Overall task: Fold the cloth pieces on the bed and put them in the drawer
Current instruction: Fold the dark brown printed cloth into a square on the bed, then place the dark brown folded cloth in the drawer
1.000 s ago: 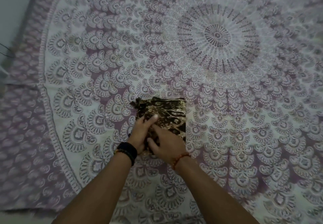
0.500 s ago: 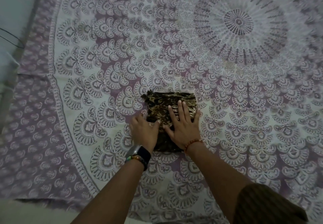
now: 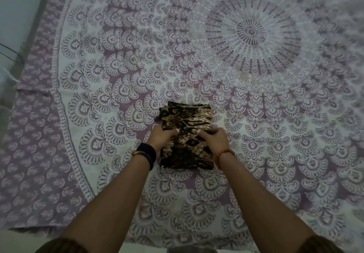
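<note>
Where hands grip — cloth (folded)

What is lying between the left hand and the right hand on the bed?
In the head view, only the middle of the folded dark cloth lies between the left hand and the right hand; both grip its sides.

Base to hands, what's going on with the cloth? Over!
Left hand and right hand both gripping the folded black-and-gold cloth at its sides. Cloth flat on the patterned bedsheet. No drawer in view. Nothing in the way.
</note>
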